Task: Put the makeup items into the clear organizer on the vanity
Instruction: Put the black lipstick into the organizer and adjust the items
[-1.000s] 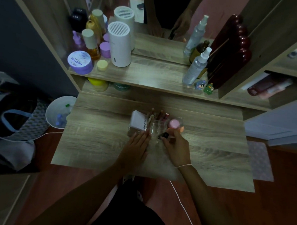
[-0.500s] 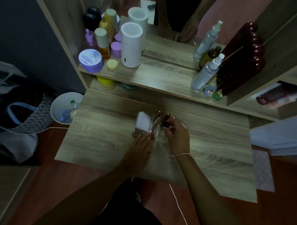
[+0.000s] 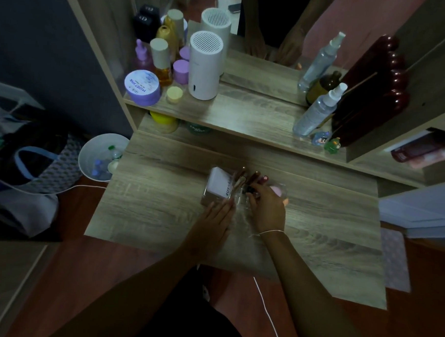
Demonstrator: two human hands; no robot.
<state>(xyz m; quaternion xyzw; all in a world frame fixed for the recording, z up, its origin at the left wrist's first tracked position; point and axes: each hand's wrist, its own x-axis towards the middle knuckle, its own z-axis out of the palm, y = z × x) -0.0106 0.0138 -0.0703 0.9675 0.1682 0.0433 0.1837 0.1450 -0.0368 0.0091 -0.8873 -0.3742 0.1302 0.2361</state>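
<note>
The clear organizer (image 3: 236,197) stands on the wooden vanity top (image 3: 164,191), near its middle. A white box (image 3: 219,184) sits in its left part, several slim tubes (image 3: 249,176) stand in the middle, and a pink sponge (image 3: 279,191) shows at its right. My left hand (image 3: 214,219) lies flat against the organizer's near left side, fingers together. My right hand (image 3: 267,208) reaches over the organizer with its fingers closed on a small dark makeup item (image 3: 251,191) held above a middle compartment.
The upper shelf (image 3: 244,110) carries a white cylinder device (image 3: 205,67), a purple jar (image 3: 142,88), bottles at the left, and spray bottles (image 3: 318,111) at the right. A white bin (image 3: 103,156) stands left of the vanity, next to a bag (image 3: 33,160). A white cable (image 3: 266,310) trails below.
My right hand has carried the small dark item from the organizer's near side to over its middle compartments. The pink sponge is now partly hidden behind that hand. The left hand stayed put.
</note>
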